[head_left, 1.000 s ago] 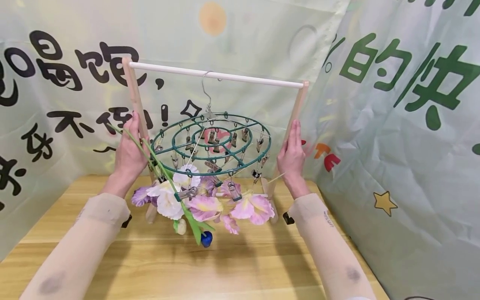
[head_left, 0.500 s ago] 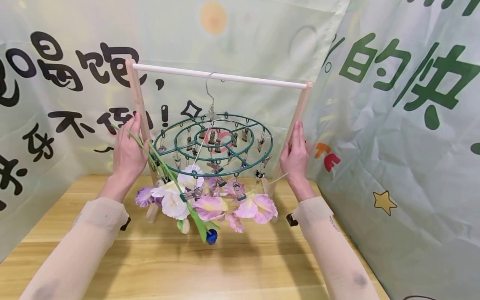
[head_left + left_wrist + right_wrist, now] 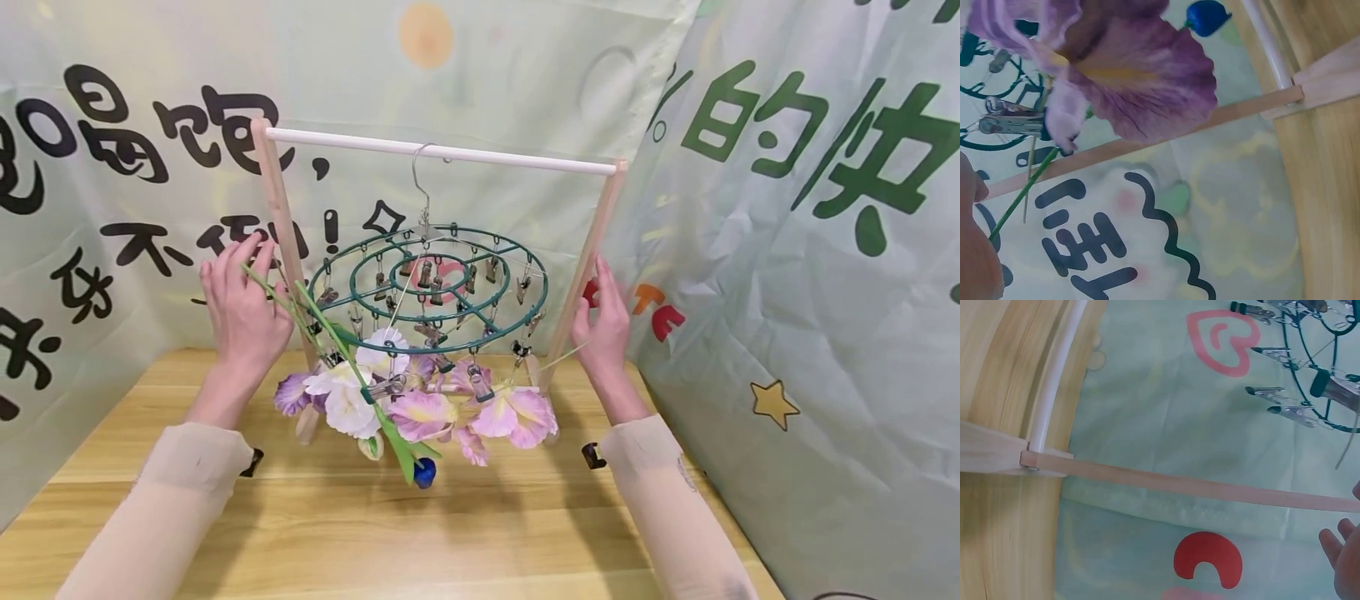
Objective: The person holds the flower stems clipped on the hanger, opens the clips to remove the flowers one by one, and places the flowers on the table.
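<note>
The wooden rack (image 3: 438, 250) stood on the table (image 3: 337, 533), in front of the printed cloth (image 3: 787, 250), and everything else is placed from this rack. Under its white top bar (image 3: 442, 152) hung the round green hanger (image 3: 429, 287) by a metal hook, and below the hanger's clips hung the purple and white flowers (image 3: 420, 404), between the two legs of the rack.

The left hand (image 3: 242, 312) was just outside the left leg (image 3: 288, 250), fingers spread and relaxed, holding nothing; it was near the leg and the green stem (image 3: 330, 333), but I cannot tell if it touched them. The right hand (image 3: 603, 321) was beside the right leg (image 3: 583, 267), fingers straight, also holding nothing.

To handle the rack well, in my judgement both hands should take the legs at equal height and move together slowly, because the hanger swings freely on its hook and the flowers could slip from the clips
</note>
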Motion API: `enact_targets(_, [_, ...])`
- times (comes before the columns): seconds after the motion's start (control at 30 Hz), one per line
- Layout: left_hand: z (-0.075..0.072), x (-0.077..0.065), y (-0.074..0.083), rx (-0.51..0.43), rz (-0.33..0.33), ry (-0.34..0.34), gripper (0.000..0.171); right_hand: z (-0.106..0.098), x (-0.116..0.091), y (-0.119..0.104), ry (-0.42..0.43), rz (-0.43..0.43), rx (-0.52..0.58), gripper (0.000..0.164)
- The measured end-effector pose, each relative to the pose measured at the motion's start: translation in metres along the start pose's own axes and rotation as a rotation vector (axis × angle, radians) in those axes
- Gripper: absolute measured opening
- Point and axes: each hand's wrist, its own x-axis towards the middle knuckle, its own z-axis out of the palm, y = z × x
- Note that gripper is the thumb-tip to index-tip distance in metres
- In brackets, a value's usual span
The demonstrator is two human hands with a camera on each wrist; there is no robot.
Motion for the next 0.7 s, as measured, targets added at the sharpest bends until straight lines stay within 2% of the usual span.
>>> enact_targets(0.23, [-0.009,-0.011,0.005,-0.103,-0.032,0.085,0.059,-0.01,-0.011,-0.007,0.022,0.041,0.115,0.052])
enact_targets(0.37, [-0.016,-0.019,0.013,-0.167,-0.081,0.135,0.055,-0.016,-0.019,-0.013,0.065,0.105,0.16,0.046])
enact_targets(0.53, [-0.029,-0.032,0.025,-0.24,-0.164,0.192,0.05,-0.027,-0.035,-0.027,0.123,0.223,0.236,0.041])
enact_targets(0.7, [-0.041,-0.044,0.044,-0.305,-0.194,0.252,0.048,-0.038,-0.05,-0.046,0.176,0.238,0.282,0.039])
